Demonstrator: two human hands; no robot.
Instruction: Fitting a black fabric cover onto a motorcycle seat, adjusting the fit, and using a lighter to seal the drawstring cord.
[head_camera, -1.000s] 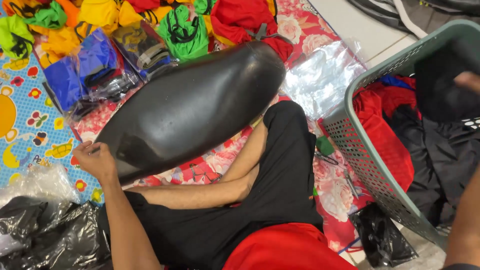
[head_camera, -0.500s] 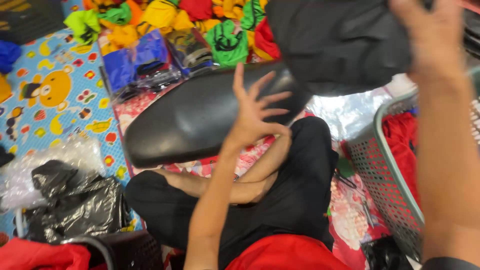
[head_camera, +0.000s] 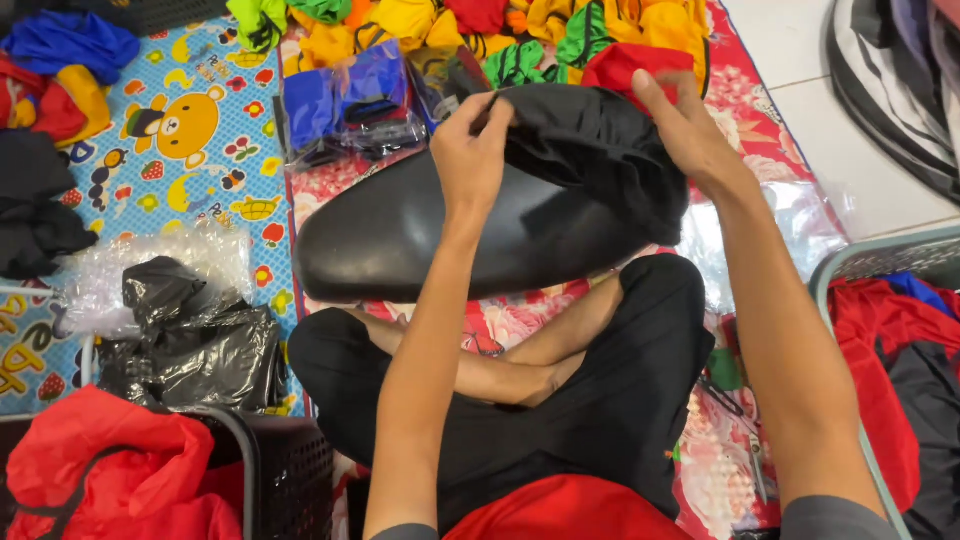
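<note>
Stretching between both hands' grip (head_camera: 580, 135): black cover (head_camera: 600, 150).

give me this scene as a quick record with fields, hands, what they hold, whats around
left hand: grips the near edge of the black fabric cover
right hand: grips the cover's far edge
cover: bunched over the right end of the black motorcycle seat
seat: lies across the person's crossed legs
left of seat: crumpled black plastic bags
behind seat: bagged blue covers
right: grey laundry basket with red cloth

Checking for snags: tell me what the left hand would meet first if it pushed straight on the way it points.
Likely the bagged blue fabric pack just beyond the left hand, which pinches the black cover over the black seat; depth is unclear.
</note>
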